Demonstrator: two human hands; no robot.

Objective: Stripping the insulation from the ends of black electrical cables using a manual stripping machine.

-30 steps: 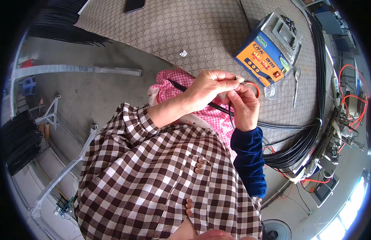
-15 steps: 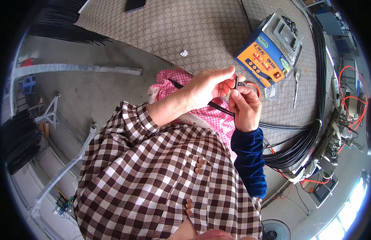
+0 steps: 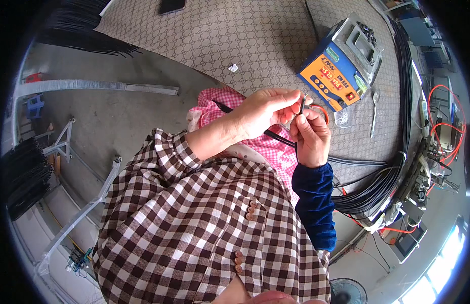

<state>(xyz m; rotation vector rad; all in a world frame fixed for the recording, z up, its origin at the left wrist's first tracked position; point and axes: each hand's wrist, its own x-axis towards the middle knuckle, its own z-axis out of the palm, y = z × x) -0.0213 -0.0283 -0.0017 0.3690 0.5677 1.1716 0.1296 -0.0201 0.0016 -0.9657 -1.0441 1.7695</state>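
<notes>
My left hand (image 3: 265, 109) and my right hand (image 3: 311, 134) meet above my lap. Both pinch the end of a thin black cable (image 3: 275, 137), whose small metal tip (image 3: 303, 99) shows between the fingertips. The cable runs down across a pink checked cloth (image 3: 275, 152) on my lap. My right forearm wears a dark blue sleeve (image 3: 313, 202). My checked shirt fills the lower middle.
A blue and orange box-shaped machine (image 3: 341, 71) stands on the patterned mat (image 3: 245, 35) ahead. A thick bundle of black cables (image 3: 397, 172) curves along the right, with red wires (image 3: 447, 121) beyond. A metal frame (image 3: 83, 213) lies at the left. A fan (image 3: 349, 293) is at the bottom.
My hands have drawn closer together and my fingers have shifted on the cable end; the metal tip now shows between them.
</notes>
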